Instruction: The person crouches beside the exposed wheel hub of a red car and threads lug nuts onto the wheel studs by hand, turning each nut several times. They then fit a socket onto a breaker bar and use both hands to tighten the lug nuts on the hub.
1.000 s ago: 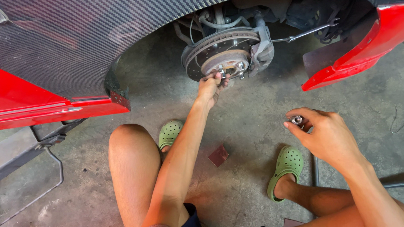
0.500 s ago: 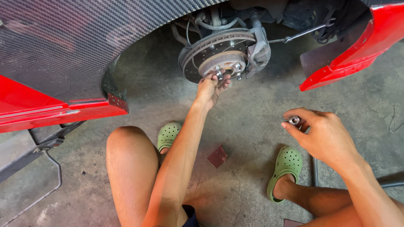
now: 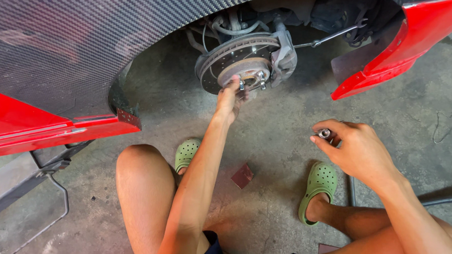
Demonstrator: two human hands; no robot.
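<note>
A drilled brake disc with its hub (image 3: 241, 62) sits bare in the wheel arch of a red car with a carbon-pattern fender (image 3: 63, 52). My left hand (image 3: 231, 98) reaches up to the hub, its fingers pinched on a wheel stud at the hub's lower edge. My right hand (image 3: 354, 150) hovers lower right above the concrete, holding a small silver lug nut (image 3: 324, 133) between thumb and fingers. I sit on the floor with bare knees and green clogs (image 3: 318, 189).
A wrench (image 3: 328, 37) hangs from the suspension behind the brake caliper (image 3: 285, 60). A small reddish square piece (image 3: 242, 176) lies on the floor between my feet. A metal jack frame (image 3: 32, 174) stands at the left, and a dark bar (image 3: 446, 200) lies at the right.
The view has shifted slightly. My left hand stays at the hub studs with small finger movement; my right hand holds the nut in about the same place.
</note>
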